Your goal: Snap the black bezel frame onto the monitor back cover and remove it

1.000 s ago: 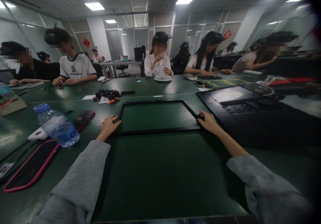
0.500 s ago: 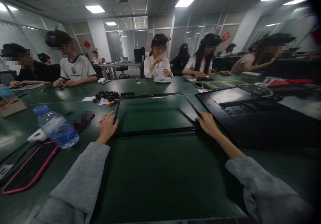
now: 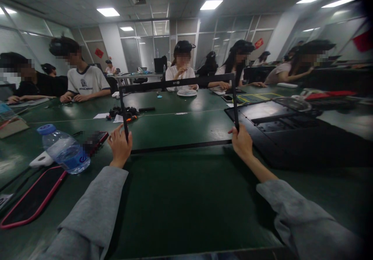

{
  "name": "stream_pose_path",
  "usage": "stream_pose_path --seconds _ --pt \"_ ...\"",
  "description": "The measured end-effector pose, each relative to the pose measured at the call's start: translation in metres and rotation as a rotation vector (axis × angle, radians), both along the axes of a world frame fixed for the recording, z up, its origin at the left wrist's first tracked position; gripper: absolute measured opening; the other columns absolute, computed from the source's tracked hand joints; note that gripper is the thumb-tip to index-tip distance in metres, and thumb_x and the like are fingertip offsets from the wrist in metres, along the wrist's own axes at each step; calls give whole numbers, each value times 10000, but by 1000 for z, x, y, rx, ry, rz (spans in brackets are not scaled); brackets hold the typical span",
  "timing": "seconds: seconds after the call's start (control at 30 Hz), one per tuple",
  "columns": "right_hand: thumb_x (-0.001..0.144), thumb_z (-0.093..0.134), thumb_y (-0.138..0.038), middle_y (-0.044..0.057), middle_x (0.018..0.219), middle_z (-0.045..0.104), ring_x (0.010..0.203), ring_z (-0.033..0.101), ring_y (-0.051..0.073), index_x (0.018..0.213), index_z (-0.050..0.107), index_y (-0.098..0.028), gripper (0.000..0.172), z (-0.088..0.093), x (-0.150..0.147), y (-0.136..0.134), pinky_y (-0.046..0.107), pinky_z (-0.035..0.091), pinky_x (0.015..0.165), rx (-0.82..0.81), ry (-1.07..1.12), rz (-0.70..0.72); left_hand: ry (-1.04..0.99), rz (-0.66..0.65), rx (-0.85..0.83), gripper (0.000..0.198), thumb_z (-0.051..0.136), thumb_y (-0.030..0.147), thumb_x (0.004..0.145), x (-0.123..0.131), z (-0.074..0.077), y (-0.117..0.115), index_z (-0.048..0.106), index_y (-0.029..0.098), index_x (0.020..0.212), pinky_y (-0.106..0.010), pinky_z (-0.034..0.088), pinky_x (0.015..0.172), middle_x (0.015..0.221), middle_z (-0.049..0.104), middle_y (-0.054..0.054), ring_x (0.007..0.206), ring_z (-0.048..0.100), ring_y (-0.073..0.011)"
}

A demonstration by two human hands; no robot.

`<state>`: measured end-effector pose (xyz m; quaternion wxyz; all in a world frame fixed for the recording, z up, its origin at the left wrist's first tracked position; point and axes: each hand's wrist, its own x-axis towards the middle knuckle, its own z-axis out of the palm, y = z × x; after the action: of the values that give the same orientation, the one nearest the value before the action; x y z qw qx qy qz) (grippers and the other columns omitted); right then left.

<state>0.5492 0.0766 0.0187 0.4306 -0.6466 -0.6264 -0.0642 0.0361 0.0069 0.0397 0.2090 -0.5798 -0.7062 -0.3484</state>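
Note:
A thin black rectangular screen bezel stands tilted up above the green table, a small light logo on its top bar. Through its opening the table and the people opposite show. My left hand is closed on the bezel's left bar near the lower corner. On the other side, my right hand pinches the right bar low down. Just right of that hand lies a large flat black panel, with recessed parts along its far side.
A water bottle leans on the left, by a red-edged dark phone-like slab and a white power strip. Black gear lies beyond the bezel, with a white fan farther off. Several people sit around the table.
The bezel's top bar has swung up from near the table to a steeper tilt, both hands turning with it. My view has shifted slightly.

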Motion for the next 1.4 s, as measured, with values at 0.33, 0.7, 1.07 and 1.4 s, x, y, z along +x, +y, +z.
stream_pose_path --seconds 0.33,0.7,1.07,1.4 --pt "965 434 -515 139 995 769 902 708 333 1333 526 -187 502 -6 4 2 451 516 859 -96 119 30 -20 -4 -62 553 389 490 1028 -4 1 0 561 161 1437 -561 253 1175 1525 501 -185 1405 424 -386" --pt "929 471 -475 153 1101 724 893 696 297 1538 443 -161 686 -14 14 10 444 538 865 -46 34 52 45 -101 -188 512 372 380 1030 -11 -16 12 492 129 1460 -507 387 1114 1544 474 -213 1398 467 -327" --pt "841 513 -307 156 1014 710 1071 605 333 1145 758 -175 412 -38 26 37 521 464 986 -123 -178 67 -64 -144 -512 368 443 387 1006 -25 -27 23 700 248 1230 -662 374 1107 1571 498 -124 1479 354 -351" --pt "858 557 -323 180 1093 670 1127 585 340 1173 765 -156 413 -49 32 41 486 453 1011 -228 -223 8 -76 -131 -539 385 465 415 1006 -27 -29 25 724 246 1236 -637 356 1136 1554 527 -107 1471 373 -342"
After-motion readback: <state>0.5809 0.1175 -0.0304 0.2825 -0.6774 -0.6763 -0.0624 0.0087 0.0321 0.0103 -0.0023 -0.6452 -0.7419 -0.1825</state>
